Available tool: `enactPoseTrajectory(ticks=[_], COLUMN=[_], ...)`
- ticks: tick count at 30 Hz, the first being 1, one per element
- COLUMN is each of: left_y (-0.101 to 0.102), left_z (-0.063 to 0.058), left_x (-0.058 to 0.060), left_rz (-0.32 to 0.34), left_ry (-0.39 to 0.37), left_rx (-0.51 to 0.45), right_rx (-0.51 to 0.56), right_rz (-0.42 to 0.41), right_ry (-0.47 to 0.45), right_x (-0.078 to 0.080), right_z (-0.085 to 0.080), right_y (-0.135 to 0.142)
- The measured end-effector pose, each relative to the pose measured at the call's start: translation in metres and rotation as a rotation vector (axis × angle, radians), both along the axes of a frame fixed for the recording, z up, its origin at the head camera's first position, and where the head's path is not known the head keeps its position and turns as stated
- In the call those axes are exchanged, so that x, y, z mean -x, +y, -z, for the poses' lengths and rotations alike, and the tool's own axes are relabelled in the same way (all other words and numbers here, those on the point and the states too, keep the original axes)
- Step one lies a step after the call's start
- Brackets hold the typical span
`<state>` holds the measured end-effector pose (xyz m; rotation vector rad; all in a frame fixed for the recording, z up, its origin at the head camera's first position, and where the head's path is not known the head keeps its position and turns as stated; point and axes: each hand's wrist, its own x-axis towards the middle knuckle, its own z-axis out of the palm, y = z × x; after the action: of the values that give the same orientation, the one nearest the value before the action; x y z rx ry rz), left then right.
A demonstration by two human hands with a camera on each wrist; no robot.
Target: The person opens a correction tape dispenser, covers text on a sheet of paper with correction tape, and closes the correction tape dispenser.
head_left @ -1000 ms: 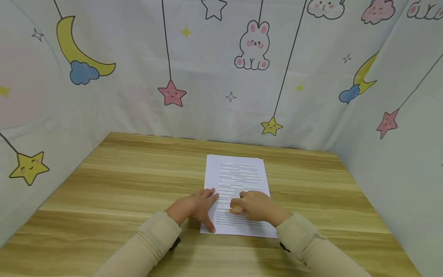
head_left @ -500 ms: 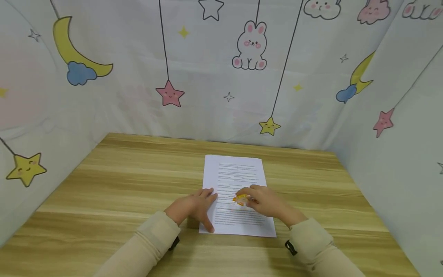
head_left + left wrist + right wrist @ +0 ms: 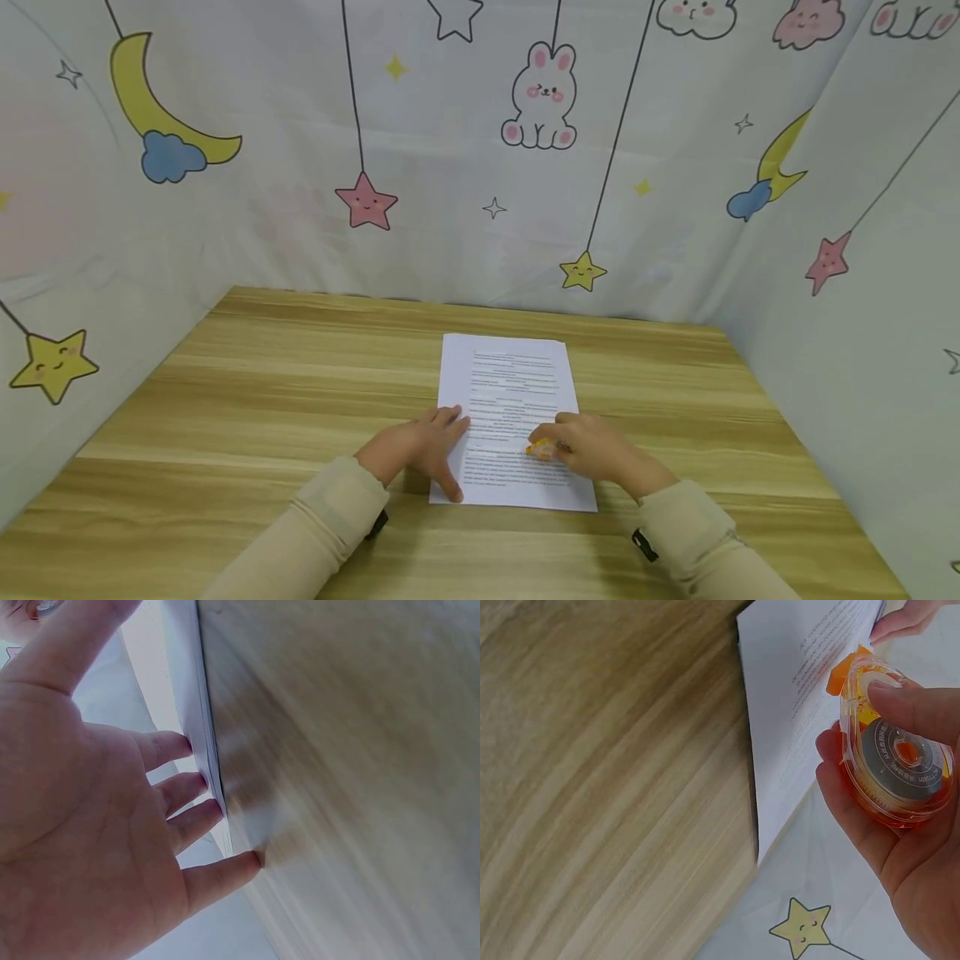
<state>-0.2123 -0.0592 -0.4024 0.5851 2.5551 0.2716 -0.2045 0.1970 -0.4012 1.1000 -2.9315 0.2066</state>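
A stack of printed white paper [image 3: 453,371] lies on the wooden table, its layered edge showing in the left wrist view. My left hand [image 3: 420,447] rests along the stack's left edge, fingers spread; in the left wrist view the fingertips [image 3: 214,811] reach that edge. With thumb and fingers, my right hand [image 3: 600,452] holds a clear and orange correction tape dispenser [image 3: 907,769] over the lower right part of the printed text. Its orange tip [image 3: 841,675] points toward the page, and a grey reel shows through the casing.
The wooden table [image 3: 300,358] runs around the paper on all sides. White curtains printed with stars, moons and a rabbit [image 3: 545,100] enclose its back, left and right. A black piece [image 3: 645,546] shows at the right cuff.
My right hand lifted the correction tape from the text's lower middle, carried it up and rightward, then lowered it farther right. The left hand stayed on the paper.
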Motion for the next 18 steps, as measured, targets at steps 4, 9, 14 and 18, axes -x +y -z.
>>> enactPoseTrajectory(ticks=[4, 9, 14, 18], left_y=[0.000, 0.001, 0.001, 0.000], left_z=[0.000, -0.001, -0.002, -0.003], left_x=[0.000, -0.001, -0.002, -0.003], left_rz=[-0.006, -0.014, -0.006, 0.000], left_ry=[-0.009, -0.018, -0.007, 0.003], left_rx=[-0.001, 0.001, -0.005, -0.001], right_rx=[-0.034, -0.063, -0.102, -0.140], right_rz=[-0.016, -0.058, -0.085, -0.099], right_ry=[0.018, 0.073, 0.119, 0.130], right_x=[0.000, 0.000, -0.001, -0.003], right_z=[0.002, 0.005, 0.003, -0.001], right_y=[-0.002, -0.006, -0.009, -0.011])
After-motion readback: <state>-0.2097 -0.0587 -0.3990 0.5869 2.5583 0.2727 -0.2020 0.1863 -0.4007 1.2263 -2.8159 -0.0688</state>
